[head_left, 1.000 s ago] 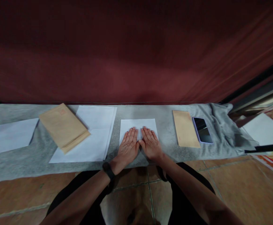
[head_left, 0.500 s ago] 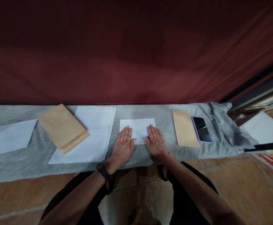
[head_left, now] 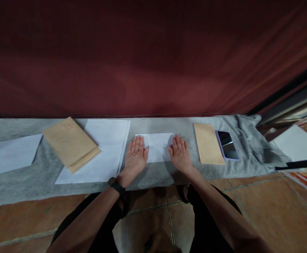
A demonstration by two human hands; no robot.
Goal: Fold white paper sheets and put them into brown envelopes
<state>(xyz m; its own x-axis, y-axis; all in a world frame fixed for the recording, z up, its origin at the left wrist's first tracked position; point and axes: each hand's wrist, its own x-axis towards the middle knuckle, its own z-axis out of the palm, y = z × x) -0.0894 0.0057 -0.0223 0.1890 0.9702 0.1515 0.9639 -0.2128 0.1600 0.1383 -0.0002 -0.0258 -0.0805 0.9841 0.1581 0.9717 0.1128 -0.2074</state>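
Observation:
A small white paper (head_left: pixel 158 147) lies flat on the grey cloth, in the middle of the view. Over its left edge is my left hand (head_left: pixel 135 157), palm down, fingers stretched out and holding nothing. At its right edge my right hand (head_left: pixel 180 154) is flat too, with fingers extended and nothing held. Shadows fall on the paper beside both hands; whether the palms touch it I cannot tell. To the right lies a single brown envelope (head_left: pixel 208 144). Several brown envelopes (head_left: pixel 70 142) are stacked at the left, partly over larger white sheets (head_left: pixel 108 154).
A phone (head_left: pixel 227 145) rests right of the single envelope, beside wrinkled grey cloth (head_left: pixel 253 151). Another white sheet (head_left: pixel 11 154) is at the far left. A dark red curtain (head_left: pixel 148 84) hangs behind the narrow surface.
Both hands have moved outward from the paper's middle toward its left and right edges, and slightly forward. More of the white paper shows between them.

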